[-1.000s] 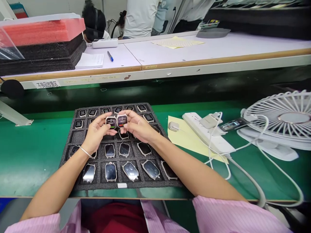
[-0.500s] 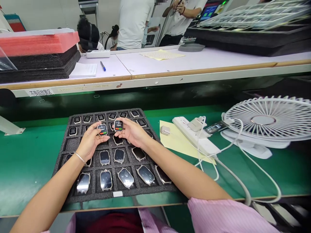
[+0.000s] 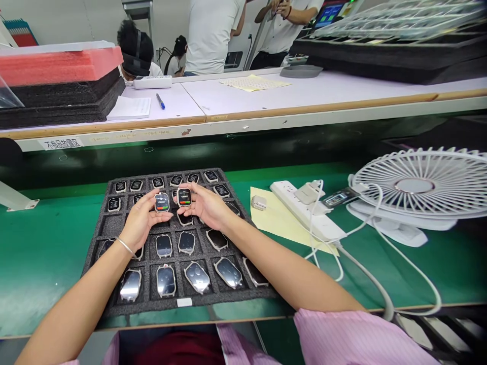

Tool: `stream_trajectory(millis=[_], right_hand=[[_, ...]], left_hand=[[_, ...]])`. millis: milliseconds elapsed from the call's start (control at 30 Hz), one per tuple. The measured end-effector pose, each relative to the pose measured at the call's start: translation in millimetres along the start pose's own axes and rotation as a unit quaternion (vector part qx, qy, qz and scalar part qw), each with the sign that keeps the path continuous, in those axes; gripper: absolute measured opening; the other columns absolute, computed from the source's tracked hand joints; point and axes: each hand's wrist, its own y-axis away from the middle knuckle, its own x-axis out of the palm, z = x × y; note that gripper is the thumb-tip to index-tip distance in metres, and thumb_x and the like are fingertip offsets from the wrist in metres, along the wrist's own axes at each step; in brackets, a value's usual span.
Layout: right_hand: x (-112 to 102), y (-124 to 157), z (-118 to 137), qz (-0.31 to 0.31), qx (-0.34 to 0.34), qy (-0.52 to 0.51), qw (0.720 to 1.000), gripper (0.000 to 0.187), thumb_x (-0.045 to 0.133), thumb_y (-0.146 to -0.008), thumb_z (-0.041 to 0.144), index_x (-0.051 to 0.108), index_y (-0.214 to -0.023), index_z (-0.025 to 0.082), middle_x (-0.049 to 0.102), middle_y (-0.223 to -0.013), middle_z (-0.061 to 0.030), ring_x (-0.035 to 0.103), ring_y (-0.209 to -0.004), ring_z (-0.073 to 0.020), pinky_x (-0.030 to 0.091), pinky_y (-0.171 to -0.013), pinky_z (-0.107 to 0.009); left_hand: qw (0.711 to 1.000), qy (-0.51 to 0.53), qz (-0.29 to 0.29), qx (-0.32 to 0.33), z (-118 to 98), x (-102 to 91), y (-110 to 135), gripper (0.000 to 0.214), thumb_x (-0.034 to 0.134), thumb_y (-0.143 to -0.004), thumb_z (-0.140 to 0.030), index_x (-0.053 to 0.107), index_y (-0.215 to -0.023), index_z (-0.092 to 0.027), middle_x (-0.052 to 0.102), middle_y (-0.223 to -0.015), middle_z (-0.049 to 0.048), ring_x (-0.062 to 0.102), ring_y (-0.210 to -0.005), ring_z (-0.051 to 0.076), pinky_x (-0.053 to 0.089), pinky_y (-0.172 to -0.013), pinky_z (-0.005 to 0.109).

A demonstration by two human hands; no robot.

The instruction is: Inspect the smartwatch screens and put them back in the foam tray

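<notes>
My left hand (image 3: pixel 140 221) grips a small watch body (image 3: pixel 162 202) with a lit screen showing green and red. My right hand (image 3: pixel 207 207) holds a second lit watch body (image 3: pixel 184 197) beside it. Both hands hover over the upper middle of a black foam tray (image 3: pixel 114 223) on the green mat. The tray's pockets hold several more watch bodies: lit ones in the far rows, dark-screened ones such as (image 3: pixel 197 277) in the near rows. A thin bracelet circles my left wrist.
Right of the tray lie a yellow paper (image 3: pixel 277 223), a small grey puck (image 3: pixel 259 203), a white power strip (image 3: pixel 304 212) with cables, and a white fan (image 3: pixel 418 187). A raised white shelf (image 3: pixel 304 101) carries foam stacks, paper and a pen. People stand beyond it.
The two watches have moved slightly apart since a second ago. The camera tilted up a little; the hands stay over the same part of the tray.
</notes>
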Motion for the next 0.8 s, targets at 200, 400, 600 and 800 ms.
stream_trajectory(millis=[200,400,600,800], right_hand=[[-2,2,-4,0.028,-0.034,0.037,0.998,0.021,0.059,-0.094,0.021,0.058,-0.115,0.021,0.072,-0.082,-0.0022,0.071,-0.057,-0.0146,0.054,-0.052,-0.023],[-5,2,-8,0.048,-0.064,0.079,0.994,0.032,0.071,-0.083,0.018,0.057,-0.11,0.021,0.073,-0.089,-0.0006,0.07,-0.057,-0.011,0.051,-0.05,-0.02],[-6,1,-10,0.052,-0.065,0.104,0.991,0.026,0.068,-0.084,0.019,0.055,-0.106,0.02,0.073,-0.085,-0.0001,0.069,-0.056,-0.0106,0.05,-0.051,-0.02],[-4,5,-10,0.092,-0.073,0.09,0.989,0.056,0.065,-0.075,0.008,0.048,-0.125,0.024,0.07,-0.096,0.0009,0.073,-0.074,-0.0131,0.057,-0.071,-0.026]], left_hand=[[1.0,-0.012,0.006,0.016,1,-0.8,-1,0.042,0.056,-0.089,-0.016,0.056,-0.131,-0.014,0.073,-0.088,0.0058,0.072,-0.06,0.017,0.061,-0.062,0.028],[0.998,-0.052,0.019,0.032,5,-2.3,0,0.039,0.058,-0.085,-0.018,0.059,-0.124,-0.014,0.07,-0.081,0.0024,0.072,-0.058,0.015,0.06,-0.06,0.027],[0.987,-0.134,0.031,0.085,9,-6.0,1,0.038,0.073,-0.073,-0.023,0.063,-0.109,-0.014,0.062,-0.066,-0.0052,0.057,-0.044,0.006,0.043,-0.044,0.015],[0.988,-0.116,0.062,0.078,10,-5.8,-1,0.064,0.075,-0.064,-0.013,0.054,-0.124,-0.015,0.069,-0.091,0.0,0.06,-0.054,0.006,0.05,-0.054,0.02]])
